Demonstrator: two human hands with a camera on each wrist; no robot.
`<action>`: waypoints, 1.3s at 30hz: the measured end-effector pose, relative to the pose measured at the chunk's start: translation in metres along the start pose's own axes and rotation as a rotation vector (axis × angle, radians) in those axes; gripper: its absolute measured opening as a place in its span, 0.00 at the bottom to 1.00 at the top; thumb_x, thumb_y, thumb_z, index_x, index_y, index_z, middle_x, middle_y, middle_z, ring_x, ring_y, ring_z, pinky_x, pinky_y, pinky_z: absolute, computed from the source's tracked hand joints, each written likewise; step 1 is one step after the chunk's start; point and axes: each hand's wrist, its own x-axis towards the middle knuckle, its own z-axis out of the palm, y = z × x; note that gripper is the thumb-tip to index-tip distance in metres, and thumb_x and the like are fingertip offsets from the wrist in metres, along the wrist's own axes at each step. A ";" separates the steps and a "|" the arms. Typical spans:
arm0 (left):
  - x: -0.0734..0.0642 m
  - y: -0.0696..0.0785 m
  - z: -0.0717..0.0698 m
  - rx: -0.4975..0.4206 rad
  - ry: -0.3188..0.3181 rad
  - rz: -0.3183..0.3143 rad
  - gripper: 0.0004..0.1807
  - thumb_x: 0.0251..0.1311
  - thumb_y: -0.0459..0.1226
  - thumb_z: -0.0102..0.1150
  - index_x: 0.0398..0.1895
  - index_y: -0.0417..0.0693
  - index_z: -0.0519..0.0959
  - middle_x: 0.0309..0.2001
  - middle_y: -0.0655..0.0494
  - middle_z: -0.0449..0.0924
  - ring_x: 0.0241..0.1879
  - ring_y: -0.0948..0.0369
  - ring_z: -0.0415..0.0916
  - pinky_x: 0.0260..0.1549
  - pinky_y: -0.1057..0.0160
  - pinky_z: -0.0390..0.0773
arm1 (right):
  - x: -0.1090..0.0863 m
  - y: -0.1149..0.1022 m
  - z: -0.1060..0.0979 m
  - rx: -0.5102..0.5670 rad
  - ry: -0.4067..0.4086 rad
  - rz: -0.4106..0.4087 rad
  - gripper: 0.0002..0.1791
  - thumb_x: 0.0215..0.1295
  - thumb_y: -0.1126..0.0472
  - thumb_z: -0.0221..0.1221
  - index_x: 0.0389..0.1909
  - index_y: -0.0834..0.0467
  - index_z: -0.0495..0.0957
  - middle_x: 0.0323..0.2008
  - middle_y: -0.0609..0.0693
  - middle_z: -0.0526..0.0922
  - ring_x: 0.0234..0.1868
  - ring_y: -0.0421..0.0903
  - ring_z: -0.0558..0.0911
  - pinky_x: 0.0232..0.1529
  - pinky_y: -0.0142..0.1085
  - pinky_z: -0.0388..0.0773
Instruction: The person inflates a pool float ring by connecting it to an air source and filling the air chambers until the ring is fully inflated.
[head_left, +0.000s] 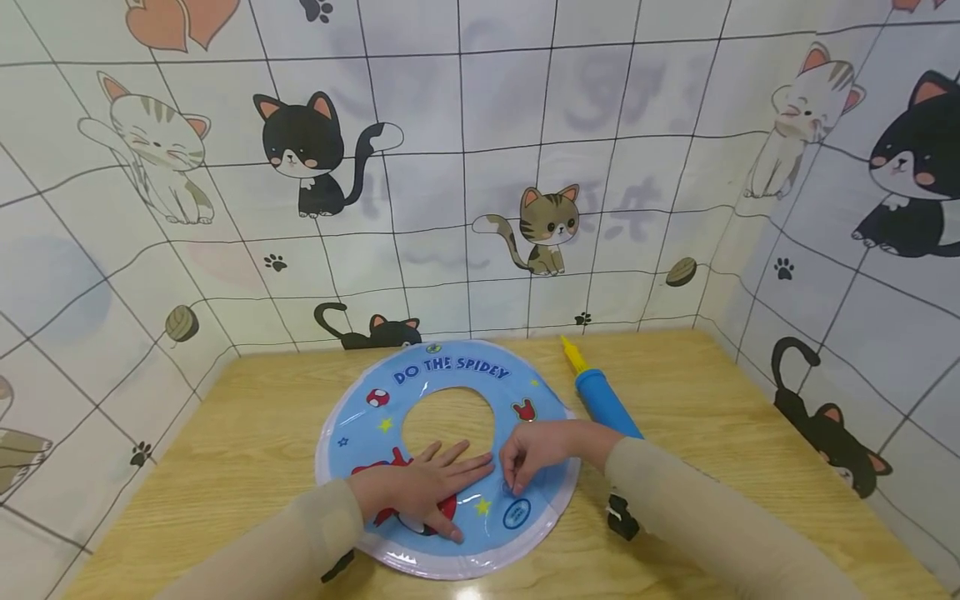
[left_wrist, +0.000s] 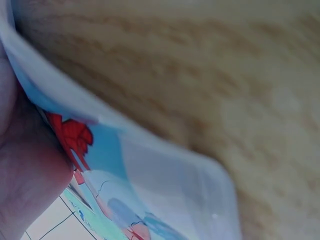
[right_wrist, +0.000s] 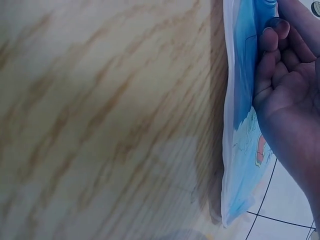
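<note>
A blue swim ring (head_left: 450, 367) with white edges, printed "DO THE SPIDEY", lies on the table and looks rather flat. My left hand (head_left: 429, 493) rests spread on its near-left part, covering some of a red printed figure. With curled fingers, my right hand (head_left: 534, 454) pinches a small clear valve on the ring's right side, mostly hidden by the fingertips. In the right wrist view, the thumb and fingers (right_wrist: 270, 39) come together at the ring's surface. Only a blurred edge of the ring (left_wrist: 150, 145) and part of the left hand (left_wrist: 30, 165) show in the left wrist view.
A blue hand pump (head_left: 606, 402) with a yellow nozzle lies right of the ring, partly behind the right forearm. The wooden table (head_left: 247, 417) meets walls covered in cat-printed sheeting (head_left: 450, 192) at the back and sides.
</note>
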 end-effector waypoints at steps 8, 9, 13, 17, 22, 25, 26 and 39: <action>-0.002 0.011 -0.007 0.058 -0.010 -0.035 0.53 0.56 0.66 0.55 0.78 0.68 0.38 0.77 0.72 0.31 0.76 0.52 0.28 0.68 0.40 0.35 | -0.002 0.001 -0.001 0.007 -0.004 -0.031 0.01 0.60 0.64 0.67 0.31 0.56 0.86 0.28 0.41 0.85 0.31 0.35 0.79 0.40 0.29 0.78; -0.002 0.012 -0.008 0.064 -0.010 -0.038 0.53 0.56 0.67 0.55 0.78 0.68 0.38 0.77 0.72 0.31 0.76 0.52 0.28 0.68 0.40 0.36 | -0.003 0.001 -0.002 0.007 -0.004 -0.029 0.01 0.60 0.64 0.67 0.31 0.55 0.86 0.28 0.41 0.85 0.31 0.35 0.79 0.40 0.29 0.77; -0.001 0.012 -0.009 0.074 -0.008 -0.042 0.53 0.56 0.67 0.54 0.78 0.69 0.37 0.77 0.73 0.31 0.76 0.52 0.28 0.68 0.40 0.36 | -0.004 -0.001 -0.002 0.016 0.002 -0.029 0.02 0.60 0.66 0.67 0.30 0.56 0.86 0.28 0.42 0.84 0.31 0.35 0.79 0.40 0.29 0.77; 0.000 0.010 -0.008 0.083 -0.003 -0.042 0.54 0.55 0.67 0.54 0.78 0.69 0.37 0.77 0.74 0.31 0.76 0.52 0.28 0.69 0.40 0.36 | -0.006 -0.001 -0.002 0.020 0.009 -0.027 0.03 0.60 0.66 0.66 0.30 0.55 0.85 0.28 0.42 0.84 0.31 0.36 0.79 0.39 0.29 0.77; 0.002 0.006 -0.007 0.052 -0.002 -0.031 0.54 0.54 0.69 0.53 0.78 0.72 0.37 0.76 0.76 0.30 0.76 0.53 0.27 0.68 0.40 0.35 | -0.008 -0.001 -0.001 0.019 0.015 -0.043 0.02 0.60 0.67 0.66 0.32 0.57 0.86 0.29 0.41 0.83 0.32 0.36 0.79 0.39 0.29 0.77; 0.003 0.003 -0.005 0.028 -0.001 -0.018 0.54 0.53 0.71 0.52 0.77 0.73 0.35 0.76 0.77 0.28 0.75 0.53 0.25 0.68 0.40 0.33 | -0.009 -0.001 0.000 0.029 0.016 -0.050 0.02 0.60 0.67 0.66 0.32 0.58 0.86 0.29 0.41 0.83 0.32 0.35 0.79 0.38 0.28 0.76; 0.002 0.003 -0.005 0.027 0.000 -0.016 0.54 0.52 0.71 0.52 0.77 0.73 0.35 0.76 0.77 0.28 0.75 0.54 0.25 0.68 0.40 0.34 | -0.008 -0.001 0.000 0.033 0.017 -0.056 0.02 0.60 0.68 0.66 0.32 0.58 0.86 0.29 0.41 0.82 0.32 0.35 0.79 0.38 0.28 0.76; -0.003 0.011 -0.008 0.035 -0.035 -0.040 0.54 0.55 0.69 0.54 0.78 0.71 0.37 0.76 0.75 0.29 0.76 0.53 0.26 0.68 0.40 0.34 | -0.010 0.002 0.010 0.046 0.054 -0.097 0.04 0.61 0.68 0.65 0.31 0.56 0.86 0.28 0.41 0.81 0.31 0.36 0.77 0.36 0.27 0.74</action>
